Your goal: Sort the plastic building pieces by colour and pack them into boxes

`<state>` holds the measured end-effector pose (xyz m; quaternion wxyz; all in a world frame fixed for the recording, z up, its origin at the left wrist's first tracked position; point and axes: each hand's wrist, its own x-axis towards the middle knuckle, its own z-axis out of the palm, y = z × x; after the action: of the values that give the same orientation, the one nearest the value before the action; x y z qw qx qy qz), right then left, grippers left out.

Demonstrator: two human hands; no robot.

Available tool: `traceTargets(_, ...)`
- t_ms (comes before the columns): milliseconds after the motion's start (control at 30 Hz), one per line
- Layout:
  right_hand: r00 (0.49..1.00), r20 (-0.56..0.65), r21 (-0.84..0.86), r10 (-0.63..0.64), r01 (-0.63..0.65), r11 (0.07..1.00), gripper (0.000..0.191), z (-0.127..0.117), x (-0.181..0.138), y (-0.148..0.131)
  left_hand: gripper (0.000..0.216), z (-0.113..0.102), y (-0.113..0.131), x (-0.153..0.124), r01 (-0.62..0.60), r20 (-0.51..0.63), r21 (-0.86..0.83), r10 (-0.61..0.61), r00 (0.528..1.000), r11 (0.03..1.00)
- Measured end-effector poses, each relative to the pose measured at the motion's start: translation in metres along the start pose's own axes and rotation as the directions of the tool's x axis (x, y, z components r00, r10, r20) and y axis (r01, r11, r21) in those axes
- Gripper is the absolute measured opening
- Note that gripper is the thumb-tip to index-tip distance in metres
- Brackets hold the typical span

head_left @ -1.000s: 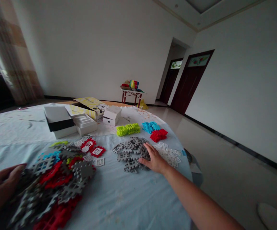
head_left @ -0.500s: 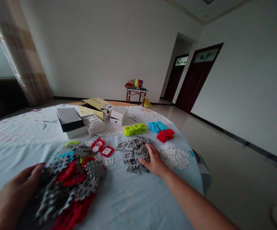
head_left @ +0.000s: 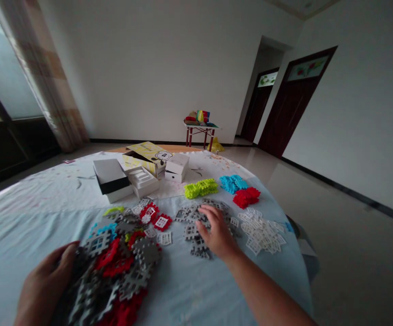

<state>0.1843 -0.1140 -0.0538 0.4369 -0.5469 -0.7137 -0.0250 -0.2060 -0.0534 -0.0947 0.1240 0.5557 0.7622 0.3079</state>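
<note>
My left hand (head_left: 51, 276) is curled against the near left side of a mixed heap of toothed plastic building plates (head_left: 114, 258) in grey, red, blue and green. Its thumb and forefinger lie close together; the other fingertips and whatever they grip are hidden. My right hand (head_left: 216, 231) hovers over or touches a pile of grey plates (head_left: 191, 232), fingers apart, with nothing visible between them. Beside it on the right spreads a pile of white window-shaped pieces (head_left: 262, 231). Two red plates with white inserts (head_left: 162, 222) lie between the heap and the grey pile.
Behind the grey pile are stacks of lime-green plates (head_left: 201, 188), blue plates (head_left: 233, 183) and red plates (head_left: 246, 197). White boxes (head_left: 143, 180) and a yellow patterned carton (head_left: 148, 156) stand at the back of the cloth-covered round table (head_left: 189, 290).
The view has turned left, so everything sits further right in the picture. My right hand's fingers have lifted and spread over the grey pile. My left hand stays by the mixed heap.
</note>
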Motion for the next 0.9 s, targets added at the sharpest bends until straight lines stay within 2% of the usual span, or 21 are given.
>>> traceTargets(100,0.975,0.201,0.037,-0.097,0.091,0.995,0.025,0.015,0.022,-0.021,0.054,-0.015,0.027,-0.013,0.112,0.067,-0.005,-0.111,0.992,0.994)
traceTargets(167,0.933,0.334,0.02,-0.137,0.138,0.99,0.023,0.031,0.038,-0.031,0.051,-0.018,0.032,-0.016,0.116,0.047,-0.018,-0.115,0.992,0.993)
traceTargets(300,0.846,0.534,-0.157,-0.007,0.108,0.982,0.023,0.07,0.064,-0.04,0.044,-0.015,0.027,-0.015,0.082,-0.023,-0.071,-0.084,0.996,0.994)
traceTargets(433,0.813,0.573,-0.254,0.106,0.053,0.966,0.028,0.097,0.073,-0.043,0.044,-0.012,0.023,-0.013,0.106,-0.036,-0.09,-0.11,0.993,0.99)
traceTargets(567,0.814,0.566,-0.261,0.133,0.024,0.965,0.038,0.102,0.073,-0.045,0.049,-0.013,0.023,-0.01,0.162,-0.005,-0.058,-0.162,0.987,0.985)
traceTargets(667,0.819,0.568,-0.196,0.081,0.039,0.98,0.035,0.097,0.07,-0.045,0.052,-0.011,0.02,-0.005,0.198,0.001,-0.055,-0.199,0.98,0.979)
traceTargets(800,0.814,0.58,-0.074,-0.025,0.083,0.994,0.021,0.083,0.064,-0.047,0.051,-0.007,0.011,0.003,0.222,-0.053,-0.009,-0.222,0.974,0.975)
traceTargets(900,0.777,0.611,0.042,-0.149,0.155,0.987,0.015,0.068,0.056,-0.048,0.049,-0.002,0.0,0.009,0.113,-0.152,0.02,-0.109,0.982,0.993)
